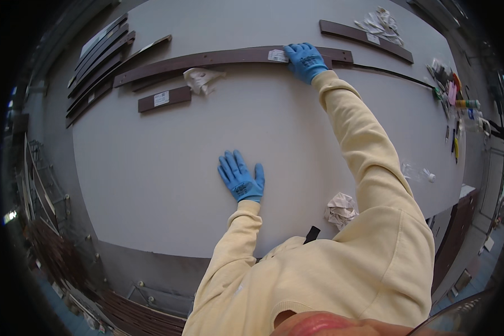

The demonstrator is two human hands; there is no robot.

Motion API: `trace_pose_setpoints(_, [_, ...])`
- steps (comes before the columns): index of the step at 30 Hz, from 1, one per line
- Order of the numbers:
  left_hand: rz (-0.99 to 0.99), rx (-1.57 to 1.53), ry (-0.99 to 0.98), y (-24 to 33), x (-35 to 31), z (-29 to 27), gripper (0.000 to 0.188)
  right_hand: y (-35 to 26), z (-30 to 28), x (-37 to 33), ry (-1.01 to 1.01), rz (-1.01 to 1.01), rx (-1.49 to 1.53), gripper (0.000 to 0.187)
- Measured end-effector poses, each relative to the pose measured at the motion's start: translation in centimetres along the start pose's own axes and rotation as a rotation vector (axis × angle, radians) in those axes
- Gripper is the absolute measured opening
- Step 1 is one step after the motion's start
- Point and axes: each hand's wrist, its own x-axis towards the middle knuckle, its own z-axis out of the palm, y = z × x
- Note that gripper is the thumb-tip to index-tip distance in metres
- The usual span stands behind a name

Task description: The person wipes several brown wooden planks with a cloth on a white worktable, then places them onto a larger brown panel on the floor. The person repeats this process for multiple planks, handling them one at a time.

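My left hand, in a blue glove, lies flat with spread fingers on the grey-white table. At the table's far side my right hand, gloved alike, reaches out and closes over a long dark brown plank near its right end. Just left of those fingers a white label sticks to the plank. Another brown piece shows partly beneath it. Nearer me lie a short brown block with a label and a crumpled white cloth.
Several brown strips are stacked at the far left. A labelled brown plank and white gloves lie at the far right. Hand tools and a clear plastic bottle line the right side. A crumpled rag lies near my body.
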Motion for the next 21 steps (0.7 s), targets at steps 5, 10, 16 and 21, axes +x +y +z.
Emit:
trace_pose_setpoints(5, [0.041,-0.010,0.085,0.3,0.0,0.4,0.081,4.4,-1.5,-0.9,-0.121,0.054,-0.098,0.042])
trace_pose_setpoints(10, [0.038,-0.001,0.063,-0.2,-0.2,0.5,0.082,8.7,-1.9,-2.4,-0.136,0.057,-0.035,0.043])
trace_pose_setpoints(16, [0.019,-0.021,0.020,-0.7,-0.2,0.1,0.085,10.0,0.6,-3.4,-0.004,0.092,0.017,0.051])
trace_pose_setpoints(21, [0.016,-0.033,0.013,-0.3,0.0,0.1,0.086,11.8,0.4,-3.0,-0.091,0.111,0.018,0.055])
